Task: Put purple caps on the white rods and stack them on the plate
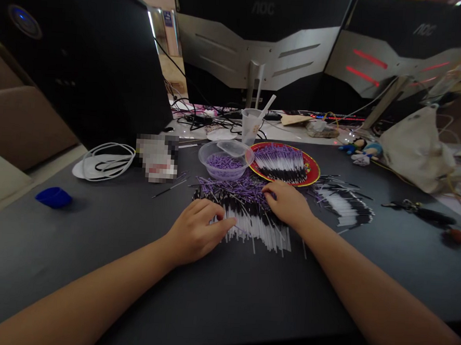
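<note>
A big pile of thin pen refills point(251, 215), with white tubes, black middles and purple tips, lies on the dark grey desk point(223, 297). My left hand point(197, 233) rests on the pile's left side, fingers curled over the white tube ends. My right hand point(287, 202) lies on the pile's right side, fingers bent down onto the purple tips. Whether either hand pinches a refill is hidden. Behind the pile, a red plate point(312, 169) holds neatly laid refills. A clear plastic bowl point(225, 162) beside it contains purple caps.
A second heap of refills point(343, 203) lies right of my right hand. A plastic cup with a straw point(252, 124), a face mask point(104, 163), a blue cap point(54, 197), a white bag point(417, 150), keys point(419, 210) and monitors point(262, 39) surround the work area.
</note>
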